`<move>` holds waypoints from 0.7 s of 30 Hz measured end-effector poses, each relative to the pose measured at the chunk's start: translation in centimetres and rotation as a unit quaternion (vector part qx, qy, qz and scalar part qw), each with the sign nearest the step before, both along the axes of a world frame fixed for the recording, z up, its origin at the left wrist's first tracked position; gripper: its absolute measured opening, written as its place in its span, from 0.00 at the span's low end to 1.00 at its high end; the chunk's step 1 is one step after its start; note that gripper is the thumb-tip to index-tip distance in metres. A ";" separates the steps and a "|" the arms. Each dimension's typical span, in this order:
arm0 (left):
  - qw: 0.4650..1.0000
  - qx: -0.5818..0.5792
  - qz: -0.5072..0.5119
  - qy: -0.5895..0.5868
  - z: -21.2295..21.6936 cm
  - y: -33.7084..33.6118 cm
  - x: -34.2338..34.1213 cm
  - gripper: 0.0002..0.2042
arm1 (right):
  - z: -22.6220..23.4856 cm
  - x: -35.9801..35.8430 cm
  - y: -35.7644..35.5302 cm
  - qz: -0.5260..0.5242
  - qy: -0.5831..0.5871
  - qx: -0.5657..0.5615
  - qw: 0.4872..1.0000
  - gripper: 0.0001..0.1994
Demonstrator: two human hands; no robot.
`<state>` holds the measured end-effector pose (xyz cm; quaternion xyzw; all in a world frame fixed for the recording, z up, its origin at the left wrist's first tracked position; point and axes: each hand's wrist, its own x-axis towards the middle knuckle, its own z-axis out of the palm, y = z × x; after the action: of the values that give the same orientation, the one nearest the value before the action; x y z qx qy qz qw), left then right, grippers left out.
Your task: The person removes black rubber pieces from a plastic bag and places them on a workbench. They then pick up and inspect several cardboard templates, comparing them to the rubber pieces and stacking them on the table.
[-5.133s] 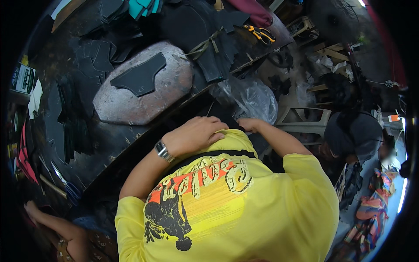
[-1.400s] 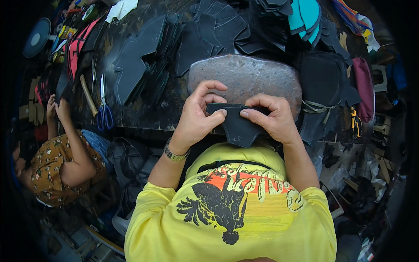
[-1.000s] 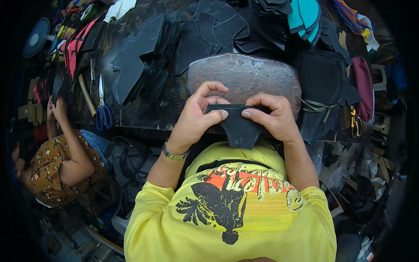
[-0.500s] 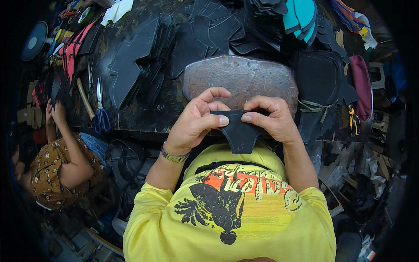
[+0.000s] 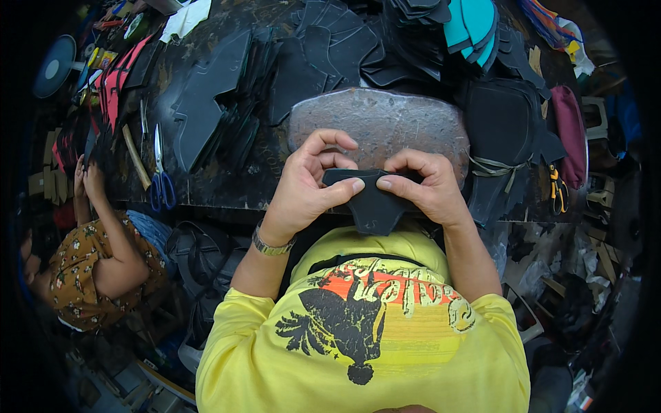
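Between my hands hangs a black cut piece of leather-like sheet (image 5: 376, 212), wide along the top and narrowing to a blunt lower end. My left hand (image 5: 308, 184) pinches its upper left part, thumb on the face, with the index finger raised and curled. At the upper right edge, my right hand (image 5: 425, 184) pinches it between thumb and bent fingers. The fingertips behind the piece are hidden. Just beyond my hands lies a worn, grey-brown slab (image 5: 379, 124) with rounded corners, at the table's near edge.
Stacks of black cut pieces (image 5: 210, 96) cover the dark table, with teal pieces (image 5: 471, 31) at the back. Blue-handled scissors (image 5: 162, 186) and a wooden-handled tool (image 5: 136, 158) lie left. Orange-black snips (image 5: 558, 193) lie right, near a tied black bundle (image 5: 502, 131). A co-worker (image 5: 103, 268) sits left.
The black piece has risen slightly and its lower end has tipped away, so it looks shorter. My left hand has shifted up a little; both hands still pinch the piece.
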<state>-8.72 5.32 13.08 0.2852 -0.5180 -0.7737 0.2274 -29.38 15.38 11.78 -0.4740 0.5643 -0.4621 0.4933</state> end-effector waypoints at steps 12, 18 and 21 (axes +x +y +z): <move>0.996 0.058 0.013 0.066 0.1 -2.4 -0.7 0.22 | 0.7 -0.4 0.1 -0.067 -0.171 0.043 0.982 0.07; 0.994 -0.036 -0.091 0.053 0.5 -6.9 -4.4 0.27 | -0.4 -1.0 -0.9 -0.167 -0.172 -0.011 0.971 0.09; 0.989 -0.081 -0.121 0.020 0.4 -9.3 -5.9 0.25 | -0.9 -1.1 -1.4 -0.185 -0.161 -0.013 0.969 0.14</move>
<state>-14.66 -3.94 13.51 0.1852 -0.6050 -0.7566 0.1650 -30.47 14.00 10.90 -0.2870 0.5491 -0.6232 0.4773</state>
